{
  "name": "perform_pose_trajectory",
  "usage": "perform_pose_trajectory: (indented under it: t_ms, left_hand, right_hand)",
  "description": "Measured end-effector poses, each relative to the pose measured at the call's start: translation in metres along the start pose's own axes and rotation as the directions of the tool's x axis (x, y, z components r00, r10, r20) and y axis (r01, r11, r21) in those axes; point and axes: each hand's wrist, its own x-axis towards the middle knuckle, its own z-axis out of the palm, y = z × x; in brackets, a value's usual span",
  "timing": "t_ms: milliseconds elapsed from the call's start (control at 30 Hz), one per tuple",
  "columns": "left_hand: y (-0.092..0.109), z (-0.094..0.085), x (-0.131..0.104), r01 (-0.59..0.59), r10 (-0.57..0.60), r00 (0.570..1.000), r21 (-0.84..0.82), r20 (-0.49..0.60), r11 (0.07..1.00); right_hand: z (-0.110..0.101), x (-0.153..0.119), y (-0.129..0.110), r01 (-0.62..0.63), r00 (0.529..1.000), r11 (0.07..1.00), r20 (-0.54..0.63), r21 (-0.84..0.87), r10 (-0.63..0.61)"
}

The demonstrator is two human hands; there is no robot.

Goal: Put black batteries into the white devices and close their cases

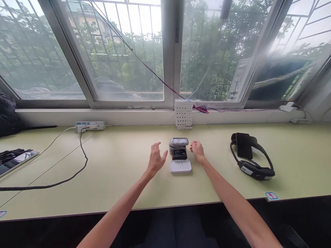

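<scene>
A pile of open device bodies [179, 141], with dark rims and labelled faces, stands in the middle of the table. In front of it are black batteries [179, 154], the top one printed with 3000 and smaller letters. Nearest to me lies a stack of white, round-cornered covers [180, 166]. My left hand [156, 158] hovers left of the stacks, its fingers apart and nothing in it. To the right of the pile, my right hand [197, 150] has its fingers curled in. Whether anything is inside them is hidden. Neither hand visibly touches the stacks.
A white stack of boxes [183, 115] stands against the sill behind the pile. On the right lies a black headset [254, 168] with a phone [244, 146]. A power strip [89, 126], a black cable [84, 165] and a tablet [15, 162] are on the left.
</scene>
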Motion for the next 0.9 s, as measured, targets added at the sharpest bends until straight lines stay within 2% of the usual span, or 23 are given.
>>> perform_pose_trajectory:
  t_ms: [67, 167, 233, 333, 367, 467, 900]
  left_hand:
    - [-0.009, -0.007, 0.02, 0.08, -0.077, 0.996, 0.083, -0.037, 0.993]
    - [-0.022, -0.008, 0.04, 0.131, -0.151, 0.986, 0.226, 0.077, 0.965]
    - [-0.028, -0.004, 0.044, 0.124, -0.175, 0.975, 0.31, 0.14, 0.942]
    - [-0.034, 0.005, 0.039, 0.115, -0.178, 0.975, 0.385, 0.132, 0.916]
    - [-0.036, 0.007, 0.037, 0.075, -0.149, 0.976, 0.401, 0.157, 0.913]
    - [-0.039, 0.008, 0.031, 0.022, -0.102, 0.979, 0.398, 0.179, 0.917]
    - [-0.046, 0.002, 0.031, -0.002, -0.061, 0.978, 0.302, 0.199, 0.953]
  right_hand:
    - [-0.005, 0.003, 0.003, -0.038, 0.999, 0.999, 0.004, -0.02, 0.038]
    - [-0.01, -0.001, 0.004, -0.043, 0.999, 0.998, 0.024, -0.039, 0.044]
    - [-0.011, -0.006, 0.004, -0.017, 0.999, 0.999, 0.045, -0.043, 0.019]
    - [-0.012, -0.011, 0.002, 0.038, 0.994, 0.999, 0.101, -0.03, -0.035]
    - [-0.013, -0.012, 0.002, 0.045, 0.993, 0.999, 0.11, -0.022, -0.042]
    - [-0.013, -0.01, 0.003, 0.029, 0.993, 1.0, 0.114, -0.004, -0.028]
    - [-0.015, -0.011, 0.001, -0.011, 0.994, 1.0, 0.106, 0.019, 0.009]
